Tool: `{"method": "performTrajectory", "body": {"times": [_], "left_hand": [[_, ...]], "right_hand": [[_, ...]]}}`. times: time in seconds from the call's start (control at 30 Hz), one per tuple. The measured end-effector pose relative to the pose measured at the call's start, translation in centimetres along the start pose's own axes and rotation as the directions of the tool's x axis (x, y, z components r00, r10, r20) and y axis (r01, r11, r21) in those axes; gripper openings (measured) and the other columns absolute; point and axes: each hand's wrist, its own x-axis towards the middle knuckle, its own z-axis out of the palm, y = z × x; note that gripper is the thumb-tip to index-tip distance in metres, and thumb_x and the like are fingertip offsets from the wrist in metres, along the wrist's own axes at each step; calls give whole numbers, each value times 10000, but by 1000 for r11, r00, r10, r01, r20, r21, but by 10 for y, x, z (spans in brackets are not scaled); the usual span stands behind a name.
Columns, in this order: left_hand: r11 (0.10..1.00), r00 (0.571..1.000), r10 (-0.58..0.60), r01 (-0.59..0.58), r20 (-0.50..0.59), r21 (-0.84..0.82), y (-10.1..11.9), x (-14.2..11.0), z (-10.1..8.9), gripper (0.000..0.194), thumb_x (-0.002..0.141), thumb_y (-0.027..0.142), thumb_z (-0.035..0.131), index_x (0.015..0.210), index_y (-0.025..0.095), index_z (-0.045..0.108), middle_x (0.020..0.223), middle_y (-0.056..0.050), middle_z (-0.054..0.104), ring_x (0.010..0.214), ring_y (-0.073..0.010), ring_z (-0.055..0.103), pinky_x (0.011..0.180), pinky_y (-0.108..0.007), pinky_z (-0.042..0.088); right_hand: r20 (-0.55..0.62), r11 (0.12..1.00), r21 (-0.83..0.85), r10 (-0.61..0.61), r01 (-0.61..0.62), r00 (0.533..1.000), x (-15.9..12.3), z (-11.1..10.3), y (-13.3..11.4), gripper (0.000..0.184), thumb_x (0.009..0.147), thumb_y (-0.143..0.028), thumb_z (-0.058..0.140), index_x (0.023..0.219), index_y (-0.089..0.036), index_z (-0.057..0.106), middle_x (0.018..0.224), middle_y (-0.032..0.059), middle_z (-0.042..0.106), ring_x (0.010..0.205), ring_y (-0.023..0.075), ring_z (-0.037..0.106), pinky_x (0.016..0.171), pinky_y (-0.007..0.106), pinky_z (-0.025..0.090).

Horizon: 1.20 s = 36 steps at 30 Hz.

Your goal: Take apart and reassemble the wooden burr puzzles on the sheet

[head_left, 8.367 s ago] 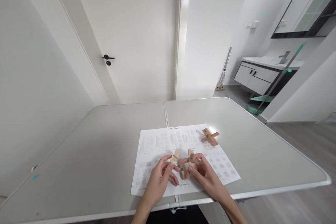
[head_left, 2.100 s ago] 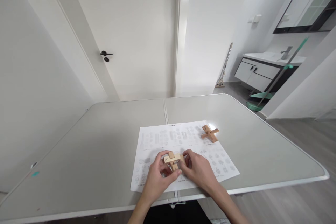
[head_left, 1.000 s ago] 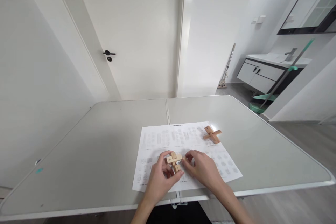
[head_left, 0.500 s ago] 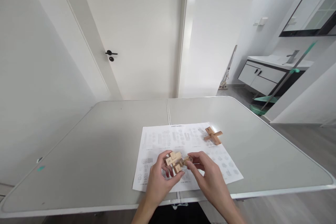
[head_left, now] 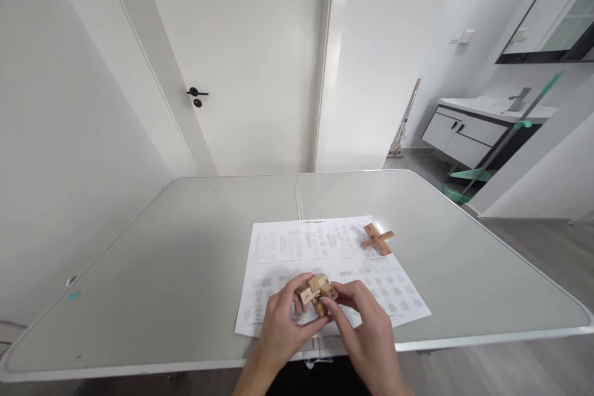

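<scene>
Close to the table's near edge, my left hand (head_left: 284, 317) is closed round a pale wooden interlocking puzzle (head_left: 314, 288) made of crossed notched blocks. One block end carries a dark mark. From the other side, my right hand (head_left: 365, 317) pinches a wooden puzzle piece (head_left: 331, 292) with a dark number on its end. That piece touches the puzzle; how deep it sits in the notches I cannot tell. Beneath both hands lies a white printed sheet (head_left: 278, 244) with rows of grey diagrams. On its upper right corner rests a browner wooden cross of joined pieces (head_left: 378, 239).
The grey folding table (head_left: 162, 266) has a white rim and a seam down its middle. Behind it stands a white door (head_left: 250, 62) with a black handle (head_left: 197, 93). A washbasin cabinet (head_left: 464, 130), a mop and a green-handled broom are at the right.
My right hand has moved left, bringing its piece against the puzzle. My left hand has turned the puzzle and shifted it slightly to the right. The wooden cross stays put.
</scene>
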Motion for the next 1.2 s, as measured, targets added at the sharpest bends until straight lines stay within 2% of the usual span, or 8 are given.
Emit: {"method": "performTrajectory", "body": {"times": [0.13, 0.27, 0.43, 0.63, 0.83, 0.93, 1.03, 1.2], "left_hand": [[994, 994, 104, -105, 18, 30, 0, 2, -3, 536, 784, 324, 807, 1284, 308, 613, 1012, -17, 712, 672, -158, 579, 688, -298, 547], [983, 983, 179, -180, 42, 23, -1, 5, -4, 506, 840, 320, 759, 1316, 326, 589, 1170, -51, 652, 689, -149, 567, 618, -270, 525], [979, 979, 193, -196, 59, 47, -4, 4, -4, 511, 849, 316, 753, 1332, 315, 585, 1156, -59, 671, 639, -138, 533, 664, -291, 548], [972, 975, 218, -221, 50, 76, -4, 4, -3, 510, 837, 320, 761, 1316, 301, 587, 1131, -61, 720, 745, -186, 636, 729, -316, 568], [989, 986, 139, -143, 94, 43, -3, 4, -1, 588, 741, 225, 803, 1285, 327, 606, 935, 20, 761, 684, -172, 659, 721, -307, 579], [995, 989, 94, -96, 111, 15, -2, 3, -1, 580, 764, 322, 822, 1299, 311, 599, 936, 11, 760, 708, -178, 664, 758, -325, 586], [998, 989, 44, -39, 139, -39, 0, 3, -3, 632, 737, 438, 854, 1301, 295, 608, 1009, -19, 768, 806, -215, 703, 846, -367, 590], [982, 983, 55, -20, 177, -189, 3, 5, -7, 637, 712, 398, 875, 1283, 279, 618, 1143, -58, 734, 989, -261, 699, 909, -381, 583]], "right_hand": [[1, 999, -39, -26, 26, 1000, -4, 1, 0, 182, 1003, -412, 577, 1045, -248, 643, 889, 59, 698, 837, 239, 735, 685, 312, 623], [-41, 994, -90, -63, 59, 997, -7, 2, 2, 148, 997, -377, 593, 1053, -246, 631, 866, 53, 685, 808, 232, 719, 652, 303, 601], [-63, 995, -80, -57, 52, 996, -11, 5, 3, 148, 1005, -367, 579, 1066, -244, 634, 873, 63, 685, 805, 228, 708, 614, 293, 591], [-97, 999, -30, 9, -12, 995, -14, 8, -1, 197, 991, -427, 587, 1045, -251, 659, 893, 63, 719, 839, 243, 730, 671, 308, 609], [-4, 983, 102, 156, -154, 988, -13, 4, -2, 253, 978, -478, 591, 1041, -241, 655, 975, 89, 746, 915, 270, 734, 726, 333, 627], [83, 980, 130, 138, -148, 987, -7, -3, 2, 279, 995, -477, 559, 1103, -242, 664, 1037, 97, 743, 933, 265, 733, 763, 340, 634], [107, 989, 104, 99, -110, 989, 2, -11, 7, 304, 1038, -441, 472, 1223, -257, 627, 1107, 99, 712, 984, 248, 716, 817, 339, 624], [238, 998, 56, 19, -33, 971, 12, -20, 11, 262, 1043, -415, 456, 1190, -282, 627, 1097, 74, 670, 975, 229, 684, 821, 330, 597]]}}
